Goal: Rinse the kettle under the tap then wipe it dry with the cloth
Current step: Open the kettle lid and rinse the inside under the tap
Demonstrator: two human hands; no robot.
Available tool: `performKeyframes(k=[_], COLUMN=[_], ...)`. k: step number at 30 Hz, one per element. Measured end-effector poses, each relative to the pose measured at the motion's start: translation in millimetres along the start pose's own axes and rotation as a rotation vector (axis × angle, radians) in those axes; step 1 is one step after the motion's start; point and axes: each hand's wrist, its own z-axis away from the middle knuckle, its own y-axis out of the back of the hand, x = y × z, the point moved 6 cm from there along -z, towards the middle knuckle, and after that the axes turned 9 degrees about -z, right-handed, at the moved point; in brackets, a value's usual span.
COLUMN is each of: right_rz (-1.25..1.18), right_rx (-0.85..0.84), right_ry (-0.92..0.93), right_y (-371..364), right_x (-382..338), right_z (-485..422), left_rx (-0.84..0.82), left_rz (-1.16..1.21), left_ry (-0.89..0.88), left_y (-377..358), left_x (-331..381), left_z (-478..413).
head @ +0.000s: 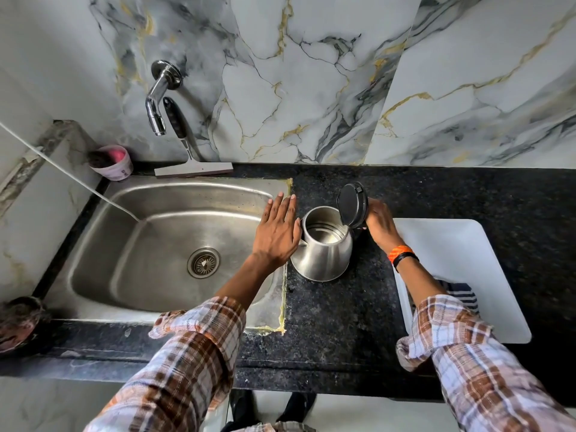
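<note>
A steel kettle point(324, 254) stands upright on the black granite counter, just right of the sink, with its black lid point(352, 204) flipped up. My right hand point(381, 222) is behind the lid, closed on the kettle's handle, which is mostly hidden. My left hand point(277, 232) rests flat against the kettle's left side by the spout, fingers spread. The chrome tap point(159, 98) juts from the wall above the sink; no water runs. A dark striped cloth point(461, 293) lies on the white tray, partly covered by my right sleeve.
The steel sink point(93, 251) has a drain at its middle and a white cord hanging into it. A squeegee point(187, 145) leans on the marble wall behind it. A pink tub point(112, 163) sits at the back left corner. The white tray point(452, 244) lies right of the kettle.
</note>
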Motion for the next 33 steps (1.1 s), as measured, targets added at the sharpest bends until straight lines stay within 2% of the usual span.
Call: performKeyframes(k=[12,17,24,28,33], right_rz=[-0.115,-0.121,0.002,0.052,0.079], right_rx=[0.087,0.031,-0.053,-0.116,-0.193], right_ry=[-0.140,-0.171,-0.193,-0.115,-0.134], right_y=[-5,-3,1,-7,-11], right_x=[19,22,15,-5,-16], right_z=[-2,-2,10,19,19], left_rx=[-0.011,-0.011,-0.005,-0.019,-0.021], left_rz=[0.013,0.019,0.019,0.012,0.016], left_ry=[-0.003,-0.026,-0.045,-0.043,-0.039], left_y=[0,-3,1,0,-2], left_x=[-9,-10,-9,-8,-8], left_z=[1,-2,-1,-1,-2])
